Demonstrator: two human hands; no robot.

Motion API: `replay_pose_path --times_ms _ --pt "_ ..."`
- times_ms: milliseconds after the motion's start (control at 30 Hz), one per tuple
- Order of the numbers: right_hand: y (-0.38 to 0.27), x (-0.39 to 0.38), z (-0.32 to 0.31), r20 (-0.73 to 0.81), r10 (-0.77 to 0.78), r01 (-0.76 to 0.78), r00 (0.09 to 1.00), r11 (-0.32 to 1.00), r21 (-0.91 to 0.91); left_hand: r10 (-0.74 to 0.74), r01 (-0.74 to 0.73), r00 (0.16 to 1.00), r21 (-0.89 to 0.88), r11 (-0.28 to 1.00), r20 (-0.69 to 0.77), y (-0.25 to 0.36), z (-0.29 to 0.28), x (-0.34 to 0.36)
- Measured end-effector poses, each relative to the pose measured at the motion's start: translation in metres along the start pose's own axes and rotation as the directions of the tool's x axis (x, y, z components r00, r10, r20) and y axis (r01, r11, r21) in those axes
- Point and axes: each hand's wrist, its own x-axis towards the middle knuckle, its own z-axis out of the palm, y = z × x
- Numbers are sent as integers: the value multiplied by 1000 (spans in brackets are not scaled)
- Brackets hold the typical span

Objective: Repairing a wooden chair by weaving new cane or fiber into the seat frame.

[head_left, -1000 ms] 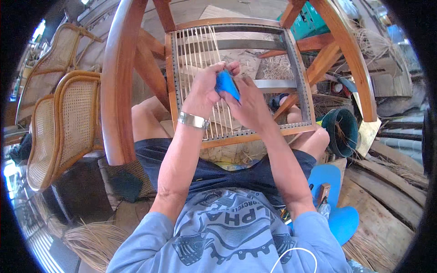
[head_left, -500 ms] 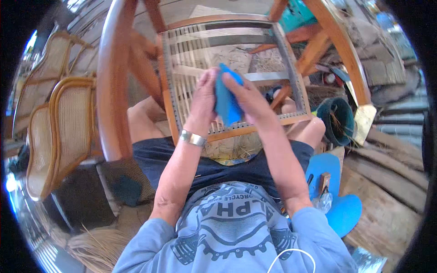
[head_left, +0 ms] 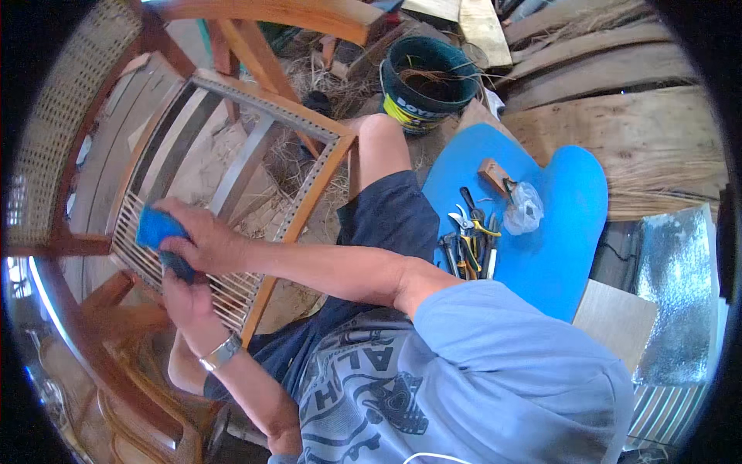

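Note:
A wooden chair seat frame (head_left: 307, 209), ringed with small holes, has pale strands (head_left: 230, 301) strung across part of it. Over these strands my right hand (head_left: 197, 236) is closed on a soft-looking blue pad (head_left: 158, 226). My left hand (head_left: 188, 303), with a metal watch band at the wrist, grips the darker lower part of the same pad just below, its fingertips partly hidden.
A blue mat (head_left: 556, 255) at the right carries pruners (head_left: 462, 218), several other hand tools, a wooden block (head_left: 491, 174) and a plastic bag (head_left: 524, 210). A dark bucket (head_left: 396, 81) stands beyond. Planks (head_left: 587, 139) lie upper right; a woven cane panel (head_left: 58, 131) rises at left.
The view has swung to the right, so the chair sits further left and the mat shows more. The pad, held in both hands, now lies tilted low over the strands.

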Motion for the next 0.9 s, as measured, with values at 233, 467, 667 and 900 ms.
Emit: replay_pose_path --times_ms 233,467,667,900 --pt "-51 -9 -101 -54 236 -215 970 943 254 40 281 735 -358 890 677 55 -102 50" --pt "-95 -79 -391 -752 -81 -369 655 833 -412 65 -2 949 -200 980 310 46 -66 -4" --pt "-40 -187 -556 -674 -298 -693 676 53 -719 -95 199 862 -159 967 498 21 -90 -8" --pt "-13 -182 -516 -520 -165 -544 838 -177 -820 -76 112 924 -77 991 375 9 -89 -30"
